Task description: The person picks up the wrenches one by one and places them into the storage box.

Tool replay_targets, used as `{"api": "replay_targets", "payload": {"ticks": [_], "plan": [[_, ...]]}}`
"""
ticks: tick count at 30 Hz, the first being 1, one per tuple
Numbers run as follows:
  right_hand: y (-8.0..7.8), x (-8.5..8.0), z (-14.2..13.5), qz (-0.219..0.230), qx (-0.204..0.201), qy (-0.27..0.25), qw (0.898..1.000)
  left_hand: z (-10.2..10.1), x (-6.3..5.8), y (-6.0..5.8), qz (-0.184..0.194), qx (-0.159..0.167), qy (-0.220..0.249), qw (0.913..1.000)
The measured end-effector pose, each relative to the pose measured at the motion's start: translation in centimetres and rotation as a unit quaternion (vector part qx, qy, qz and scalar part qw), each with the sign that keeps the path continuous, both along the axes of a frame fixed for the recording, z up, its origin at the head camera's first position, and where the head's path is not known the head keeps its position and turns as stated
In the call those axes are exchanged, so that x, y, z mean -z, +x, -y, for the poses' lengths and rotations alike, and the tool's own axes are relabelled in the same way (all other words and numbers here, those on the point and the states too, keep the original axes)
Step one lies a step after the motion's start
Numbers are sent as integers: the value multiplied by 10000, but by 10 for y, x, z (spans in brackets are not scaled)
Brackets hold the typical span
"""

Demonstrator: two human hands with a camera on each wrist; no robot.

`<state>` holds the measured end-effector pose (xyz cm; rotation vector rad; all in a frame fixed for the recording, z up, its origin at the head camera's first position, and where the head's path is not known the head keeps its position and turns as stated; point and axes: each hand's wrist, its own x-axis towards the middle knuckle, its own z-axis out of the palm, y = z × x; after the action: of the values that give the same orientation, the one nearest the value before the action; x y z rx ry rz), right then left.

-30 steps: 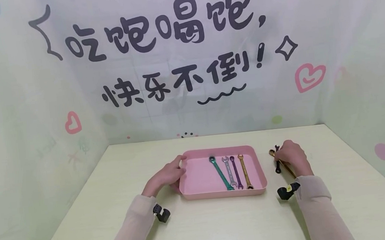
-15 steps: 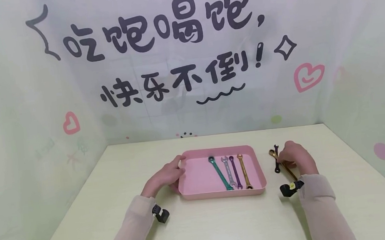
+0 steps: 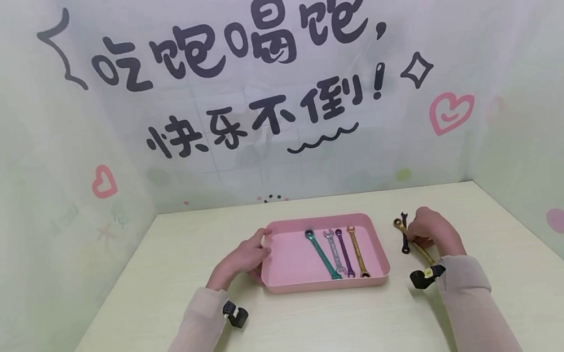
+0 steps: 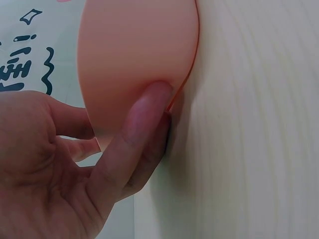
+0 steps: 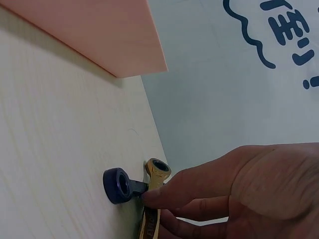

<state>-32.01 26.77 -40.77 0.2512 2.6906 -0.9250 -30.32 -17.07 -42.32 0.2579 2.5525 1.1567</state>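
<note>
My left hand (image 3: 244,256) grips the left end of a pink tray (image 3: 325,285); in the left wrist view the thumb presses its outer wall and fingertips reach over the rim. At the tray's right, my right hand (image 3: 434,230) pinches a gold ratcheting wrench (image 5: 158,175) by its shaft, near the ring end. That wrench slants across a dark bluish-purple wrench (image 5: 117,185), whose middle is partly covered. Inside the tray lie a teal wrench (image 3: 322,254), a silver wrench (image 3: 335,250), a purple wrench (image 3: 345,254) and another gold wrench (image 3: 358,251), side by side.
All of this is on a pale wood-grain table (image 3: 322,331). A white printed curtain (image 3: 211,177) with black characters encloses its back and sides. The wrenches fill the tray's right half; bare pink floor shows on its left.
My right hand has shifted slightly to the right along the gold wrench, uncovering more of the dark wrench beneath. My left hand and the tray have hardly moved.
</note>
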Motion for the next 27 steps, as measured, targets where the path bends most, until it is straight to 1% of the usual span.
{"api": "replay_targets", "payload": {"ticks": [6, 9, 13, 16, 20, 23, 27], "plan": [[2, 0, 0, -16, -48, -183, 9998, 0, 0, 1, 37, -24, 10, 10000], [3, -4, -1, -182, -114, -271, 9994, 0, 0, 1, 59, -16, 29, 10000], [2, -10, -1, -464, -85, -386, 9981, 0, 0, 0, 21, -21, 2, 10000], [1, -14, 1, -626, -116, -577, 9963, -1, 0, -1, -28, -43, -25, 10000], [1, -20, 5, -809, -281, -930, 9920, -1, 1, -3, 12, -70, -18, 10000], [2, -25, 11, -811, -291, -1172, 9894, -2, 1, -3, 52, -97, -14, 9999], [1, -29, 18, -707, -201, -1302, 9888, -2, 2, -1, 63, -125, 5, 9999]]}}
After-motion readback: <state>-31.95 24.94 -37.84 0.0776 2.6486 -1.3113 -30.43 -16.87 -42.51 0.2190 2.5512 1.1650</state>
